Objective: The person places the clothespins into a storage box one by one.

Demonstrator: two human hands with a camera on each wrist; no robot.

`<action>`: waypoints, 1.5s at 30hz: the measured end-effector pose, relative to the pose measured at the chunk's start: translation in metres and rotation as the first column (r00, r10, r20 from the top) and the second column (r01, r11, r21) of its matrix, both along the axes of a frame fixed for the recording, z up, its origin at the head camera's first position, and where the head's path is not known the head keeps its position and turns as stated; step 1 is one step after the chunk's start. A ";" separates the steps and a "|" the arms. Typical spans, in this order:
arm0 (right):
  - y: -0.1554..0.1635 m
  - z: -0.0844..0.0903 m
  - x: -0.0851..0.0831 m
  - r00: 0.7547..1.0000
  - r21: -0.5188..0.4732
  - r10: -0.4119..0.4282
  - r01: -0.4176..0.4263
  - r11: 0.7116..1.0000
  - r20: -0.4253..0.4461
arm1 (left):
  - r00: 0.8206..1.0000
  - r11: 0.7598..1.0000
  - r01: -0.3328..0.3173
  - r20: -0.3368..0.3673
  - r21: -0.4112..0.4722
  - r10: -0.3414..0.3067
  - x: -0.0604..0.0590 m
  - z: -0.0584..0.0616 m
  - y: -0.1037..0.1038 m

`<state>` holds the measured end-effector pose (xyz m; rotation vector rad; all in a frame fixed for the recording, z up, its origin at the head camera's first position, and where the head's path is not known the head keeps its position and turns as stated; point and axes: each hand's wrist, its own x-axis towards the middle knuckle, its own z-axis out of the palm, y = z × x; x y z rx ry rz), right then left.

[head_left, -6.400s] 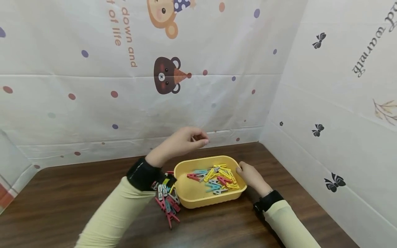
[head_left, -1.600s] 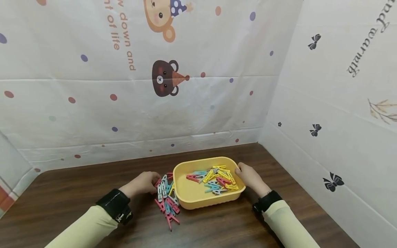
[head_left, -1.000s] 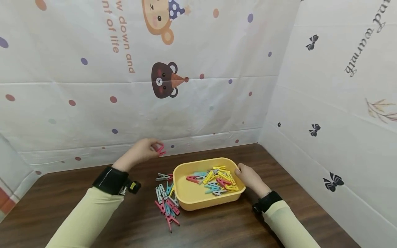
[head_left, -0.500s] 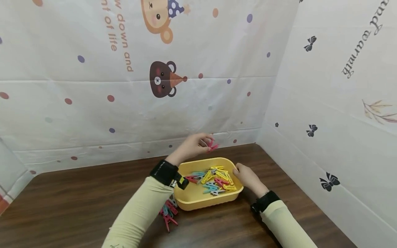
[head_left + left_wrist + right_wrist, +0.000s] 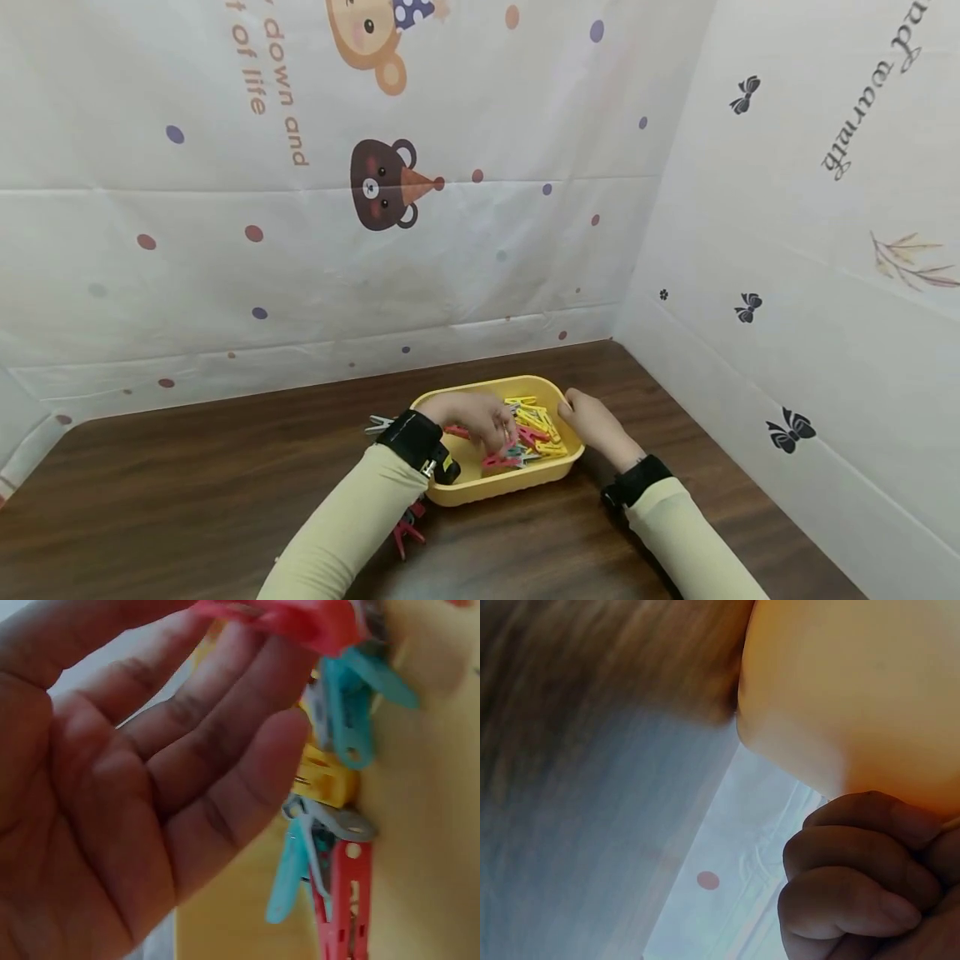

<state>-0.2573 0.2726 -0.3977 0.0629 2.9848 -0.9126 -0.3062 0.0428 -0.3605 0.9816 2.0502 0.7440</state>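
Head and wrist views of a yellow basket [image 5: 502, 487] on a brown wooden table [image 5: 225, 500]. The left hand [image 5: 472, 415] reaches down inside the basket, its fingers partly bent; a pink clothespin [image 5: 315, 621] lies at the fingertips, though whether it is pinched or loose cannot be told. Yellow, teal, grey and red clothespins [image 5: 543, 425] lie in the basket, toward its right end. The right hand [image 5: 596, 427], fingers curled, grips the basket's right rim. Outside the basket, a grey clothespin [image 5: 379, 424] lies beyond its left end, partly covered by the left wristband, and a red clothespin [image 5: 407, 532] lies near its front left corner.
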 end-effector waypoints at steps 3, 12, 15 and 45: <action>0.000 0.001 0.000 1.000 -0.006 -0.001 0.001 1.000 0.008 | 0.999 0.995 0.011 -0.029 -0.100 -0.014 0.006 -0.002 0.001; -0.002 0.001 0.000 1.000 -0.001 -0.004 0.004 1.000 0.003 | 0.977 0.984 -0.103 -0.201 -0.142 0.073 0.018 0.012 -0.005; -0.001 0.000 -0.001 1.000 0.009 0.001 -0.001 1.000 -0.009 | 0.947 0.995 -0.085 -0.315 -0.049 0.065 0.017 0.033 -0.018; -0.002 0.002 0.003 1.000 0.001 0.017 -0.017 1.000 -0.012 | 0.746 0.897 -0.440 -0.542 0.037 0.388 -0.001 -0.027 -0.166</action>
